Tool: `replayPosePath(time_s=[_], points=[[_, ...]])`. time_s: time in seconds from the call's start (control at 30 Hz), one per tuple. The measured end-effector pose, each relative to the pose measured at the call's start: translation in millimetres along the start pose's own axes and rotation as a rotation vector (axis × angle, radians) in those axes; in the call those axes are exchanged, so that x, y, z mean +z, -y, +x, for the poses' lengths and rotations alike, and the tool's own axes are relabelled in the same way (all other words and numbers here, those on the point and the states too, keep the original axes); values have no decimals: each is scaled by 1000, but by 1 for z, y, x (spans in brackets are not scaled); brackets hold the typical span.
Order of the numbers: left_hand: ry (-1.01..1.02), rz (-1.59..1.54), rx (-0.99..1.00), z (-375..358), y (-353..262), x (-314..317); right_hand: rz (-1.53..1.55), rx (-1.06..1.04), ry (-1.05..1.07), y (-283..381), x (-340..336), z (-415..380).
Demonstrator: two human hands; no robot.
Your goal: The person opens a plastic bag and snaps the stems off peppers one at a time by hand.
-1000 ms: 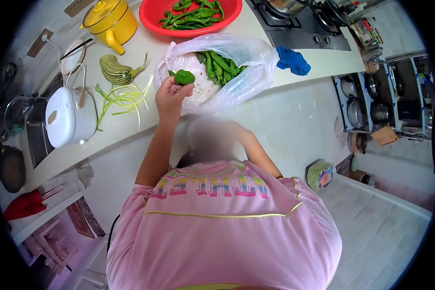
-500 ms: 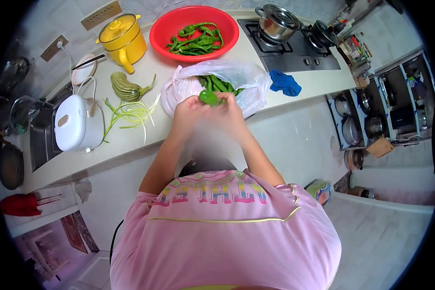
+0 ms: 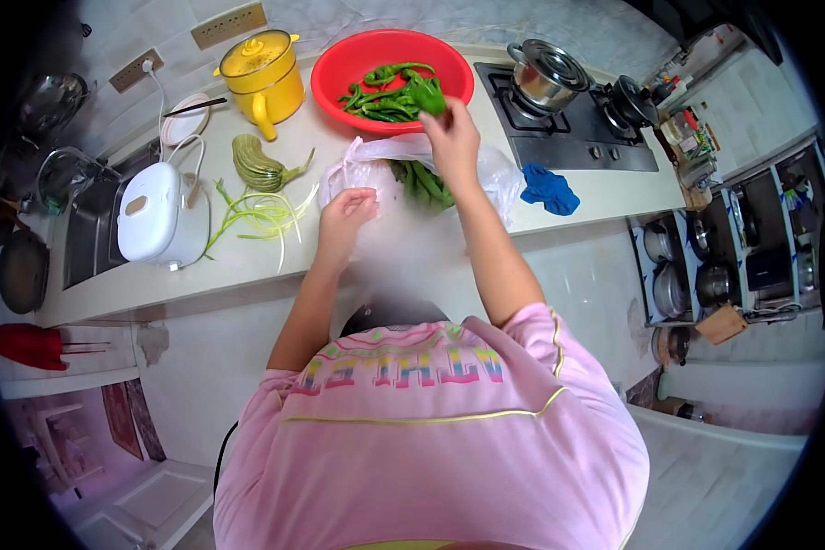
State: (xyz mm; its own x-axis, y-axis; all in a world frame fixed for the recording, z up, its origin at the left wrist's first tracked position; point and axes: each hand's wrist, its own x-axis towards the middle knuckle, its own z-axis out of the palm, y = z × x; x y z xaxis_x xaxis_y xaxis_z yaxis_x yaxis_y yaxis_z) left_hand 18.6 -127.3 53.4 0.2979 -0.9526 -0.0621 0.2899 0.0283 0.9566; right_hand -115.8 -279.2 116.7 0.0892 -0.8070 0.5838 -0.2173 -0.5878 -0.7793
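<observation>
My right hand (image 3: 455, 139) is closed on a green pepper (image 3: 426, 94), held over the near right side of the red basin (image 3: 324, 103). Several long green peppers (image 3: 387, 103) lie inside that basin. Lower and to the left, my left hand (image 3: 346, 218) has its fingers curled together by the left side of an open plastic bag (image 3: 495, 179). Whether anything small is pinched in those fingers is hard to make out. More green peppers (image 3: 422, 183) show in the bag's mouth, partly behind my right wrist.
Left of the bag are a striped squash (image 3: 258, 165), pale green stalks (image 3: 257, 220), a white appliance (image 3: 151, 215) and a yellow pot (image 3: 270, 87). To the right lie a blue cloth (image 3: 550, 190) and a stove (image 3: 605, 151) bearing a steel pot (image 3: 548, 78). A sink (image 3: 87, 243) is far left.
Both hands were together at a green pepper over the bag. My right hand has carried the pepper up to the basin, while my left has stayed low by the bag. The view has shifted slightly.
</observation>
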Motion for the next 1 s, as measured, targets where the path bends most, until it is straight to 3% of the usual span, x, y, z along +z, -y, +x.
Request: replayPosePath(time_s=[0.07,0.13,0.27,0.37,0.43,0.53,0.6,0.7,0.8,0.9,1.0], points=[[33,92,-39,2,7,0,-177,-161,-73,-24,12,24],[56,220,-92,6,15,0,-182,-127,44,-27,13,25],[73,544,124,8,36,0,-162,161,809,-29,-14,-27],[137,706,136,19,45,3,-455,55,664,-84,-24,-57],[185,739,85,28,52,12,-492,-81,389,-92,-34,-47],[192,1033,365,51,71,19,-599,-197,69,-108,-41,-27],[161,1000,356,67,76,28,-565,-75,107,-113,-48,-21],[87,940,269,85,76,47,-279,294,445,-85,-51,-23],[77,972,230,90,75,58,-642,76,653,-85,-37,-51],[112,994,317,93,86,46,-773,-77,669,-81,-31,-73],[176,943,47,73,56,41,-676,-114,611,-82,-32,-85]])
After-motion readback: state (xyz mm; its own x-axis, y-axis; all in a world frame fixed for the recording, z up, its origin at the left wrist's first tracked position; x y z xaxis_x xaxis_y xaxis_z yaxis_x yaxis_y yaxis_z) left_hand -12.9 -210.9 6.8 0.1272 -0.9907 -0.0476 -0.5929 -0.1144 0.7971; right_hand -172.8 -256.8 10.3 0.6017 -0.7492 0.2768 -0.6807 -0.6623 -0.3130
